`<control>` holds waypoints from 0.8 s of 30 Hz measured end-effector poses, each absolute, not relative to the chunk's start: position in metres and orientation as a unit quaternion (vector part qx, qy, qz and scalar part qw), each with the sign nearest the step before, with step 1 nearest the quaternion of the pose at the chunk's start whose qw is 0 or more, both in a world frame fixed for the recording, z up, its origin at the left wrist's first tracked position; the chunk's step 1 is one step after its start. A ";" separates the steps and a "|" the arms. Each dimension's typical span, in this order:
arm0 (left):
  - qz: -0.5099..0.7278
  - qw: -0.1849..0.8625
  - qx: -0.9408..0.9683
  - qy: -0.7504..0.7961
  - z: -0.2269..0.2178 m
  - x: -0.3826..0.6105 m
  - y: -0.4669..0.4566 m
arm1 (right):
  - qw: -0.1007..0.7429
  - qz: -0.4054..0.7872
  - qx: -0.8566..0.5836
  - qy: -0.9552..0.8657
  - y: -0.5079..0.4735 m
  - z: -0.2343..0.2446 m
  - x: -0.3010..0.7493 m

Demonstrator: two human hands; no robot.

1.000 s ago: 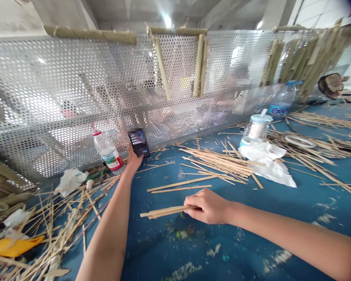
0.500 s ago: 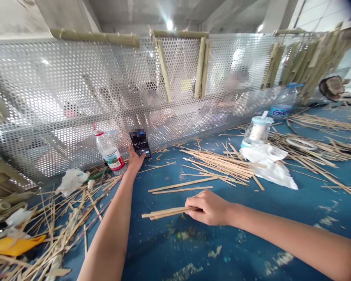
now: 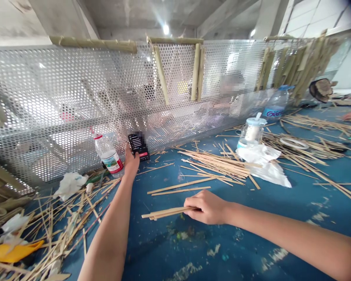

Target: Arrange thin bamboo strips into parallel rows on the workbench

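Right fingers (image 3: 193, 201), strips (image 3: 163, 212) pinched over the counter (image 3: 236, 249)! Phone (image 3: 142, 149) touched by left fingers (image 3: 129, 155), grip can't be told.

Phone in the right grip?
No, the right grip holds thin wooden strips, while the left grip touches the phone.

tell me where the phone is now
In the head view, the phone is left of centre, at the foot of the perforated screen, with the left hand touching it and the red-capped bottle to its left.
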State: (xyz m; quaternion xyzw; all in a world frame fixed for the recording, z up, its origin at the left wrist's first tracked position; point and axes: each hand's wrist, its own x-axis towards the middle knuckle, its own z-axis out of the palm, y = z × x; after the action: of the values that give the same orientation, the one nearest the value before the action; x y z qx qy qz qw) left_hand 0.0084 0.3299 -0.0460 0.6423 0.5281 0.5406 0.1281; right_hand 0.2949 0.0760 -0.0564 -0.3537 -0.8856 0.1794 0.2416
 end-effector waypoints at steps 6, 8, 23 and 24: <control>0.501 0.066 0.683 0.528 -0.038 0.013 0.315 | 0.235 0.180 -0.355 -0.887 0.076 -0.054 0.295; 0.483 0.055 0.692 0.533 -0.039 0.015 0.314 | 0.231 0.186 -0.354 -0.887 0.076 -0.054 0.296; 0.456 0.010 0.705 0.543 -0.041 0.016 0.323 | 0.234 0.190 -0.347 -0.888 0.076 -0.056 0.297; 0.449 0.000 0.709 0.545 -0.041 0.015 0.322 | 0.235 0.189 -0.346 -0.888 0.076 -0.056 0.297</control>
State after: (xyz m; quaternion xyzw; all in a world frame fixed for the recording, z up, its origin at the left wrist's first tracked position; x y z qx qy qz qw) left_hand 0.0154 0.3223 -0.0408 0.7086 0.5447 0.4486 0.0004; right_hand 0.2968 0.0760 -0.0559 -0.3464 -0.8883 0.1892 0.2347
